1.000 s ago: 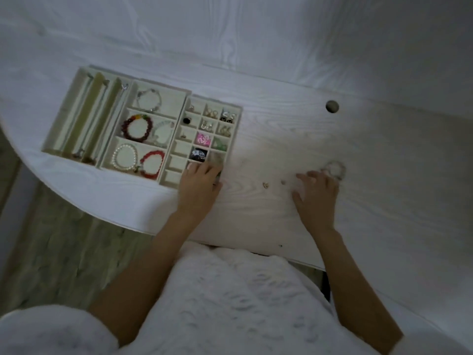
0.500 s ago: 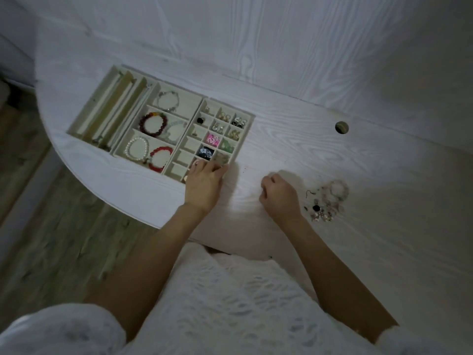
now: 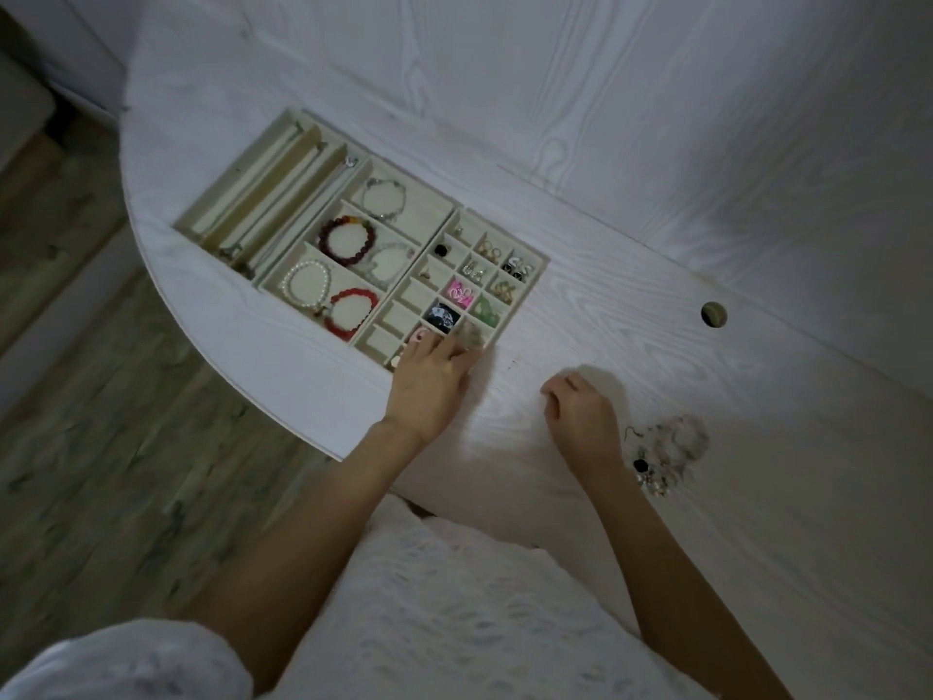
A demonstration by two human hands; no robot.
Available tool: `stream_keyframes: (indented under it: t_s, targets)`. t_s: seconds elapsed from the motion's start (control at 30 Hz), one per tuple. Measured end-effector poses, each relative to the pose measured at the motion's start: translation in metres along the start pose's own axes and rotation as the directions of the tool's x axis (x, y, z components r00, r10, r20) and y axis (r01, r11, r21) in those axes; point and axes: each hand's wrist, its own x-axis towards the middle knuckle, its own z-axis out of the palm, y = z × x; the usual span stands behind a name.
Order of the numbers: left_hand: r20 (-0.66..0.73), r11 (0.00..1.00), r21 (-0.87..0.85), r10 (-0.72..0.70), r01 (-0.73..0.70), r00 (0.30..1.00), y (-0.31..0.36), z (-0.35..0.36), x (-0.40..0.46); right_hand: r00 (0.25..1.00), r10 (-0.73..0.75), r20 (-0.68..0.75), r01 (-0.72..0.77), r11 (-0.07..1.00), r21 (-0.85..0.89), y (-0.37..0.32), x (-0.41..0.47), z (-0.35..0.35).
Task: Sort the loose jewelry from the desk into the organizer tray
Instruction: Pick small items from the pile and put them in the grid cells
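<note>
— Since a second ago, what is changing?

— Over that second the right hand (image 3: pixel 580 416) has been coming away from the loose jewelry (image 3: pixel 664 454) and is now sitting between that pile and the left hand (image 3: pixel 434 378), curled into a fist with the knuckles up. Whether it is closing on a piece inside, I cannot tell.

— And the left one?

— It is staying where it was, fingers together and lying flat over the near corner of the organizer tray (image 3: pixel 540 275), covering the closest small cells.

— Where is the pile lying?

— On the white counter (image 3: pixel 707 522), just to the outer side of the right wrist: a tangle of small pieces, one dark bead and a hook earring showing, the rest too blurred to tell.

— What is sitting in the tray beyond the left fingertips?

— Small square cells holding earrings, with a pink item (image 3: pixel 462 293), a green one (image 3: pixel 485 310) and a black one (image 3: pixel 443 315) just ahead of the fingers. Further out to the left, wider compartments are holding a pearl bracelet (image 3: pixel 305 285), a red bracelet (image 3: pixel 351 315) and a dark red bracelet (image 3: pixel 347 240). Beyond those, long narrow slots are running along the far left end.
</note>
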Motion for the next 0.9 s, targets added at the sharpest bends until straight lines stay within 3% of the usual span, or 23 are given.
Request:
stream_keyframes:
  t_s: [0.13,0.27,0.4,0.73,0.9]
  targets:
    - [-0.068,0.982,-0.111,-0.16,0.152,0.985,-0.025,-0.018,-0.004,0.998,0.055,0.025,-0.057,0.995,0.076,-0.006,0.014,-0.013]
    - [-0.143,0.918,-0.111,-0.394,0.381,0.908,-0.072,-0.036,-0.015,0.979,0.191,0.072,-0.203,0.872,0.446,-0.034,0.05,-0.036]
    - [-0.039,0.848,-0.179,-0.512,0.498,0.858,-0.095,-0.045,-0.018,0.969,0.179,0.171,-0.247,0.75,0.614,-0.057,0.101,-0.039]
    - [0.036,0.84,-0.235,-0.495,0.489,0.868,-0.103,-0.04,0.006,0.983,0.112,0.145,-0.161,0.903,0.399,-0.09,0.167,-0.016]
    - [0.034,0.857,-0.23,-0.467,0.462,0.883,-0.105,-0.037,0.013,0.983,-0.047,0.175,0.012,0.98,0.198,-0.106,0.17,-0.004]
